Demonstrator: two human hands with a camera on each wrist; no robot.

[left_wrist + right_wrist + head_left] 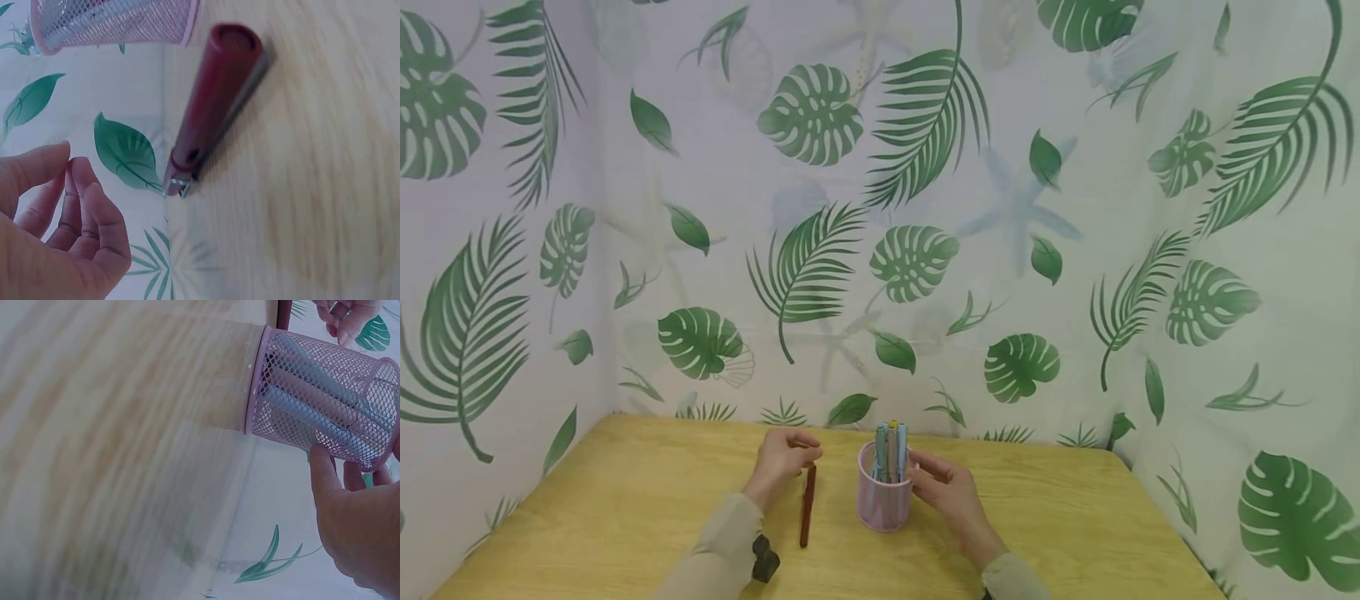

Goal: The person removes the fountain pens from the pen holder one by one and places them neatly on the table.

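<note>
A pink mesh pen holder (884,504) stands upright on the wooden table, holding several pale blue, green and pinkish pens (892,454). My right hand (951,496) holds it at its right side near the rim. In the right wrist view, one finger of the right hand (356,512) lies along the mesh. A dark red pen (807,507) lies on the table left of the holder. My left hand (784,460) hovers by the pen's far end. In the left wrist view, the left hand (69,231) has thumb and fingertips together, nothing visible between them, apart from the pen (212,94).
The light wooden table (647,492) reaches back to a white wall covering (835,367) printed with green leaves. Similar covering rises on the left and right sides. A dark object (765,558) sits at the left wrist.
</note>
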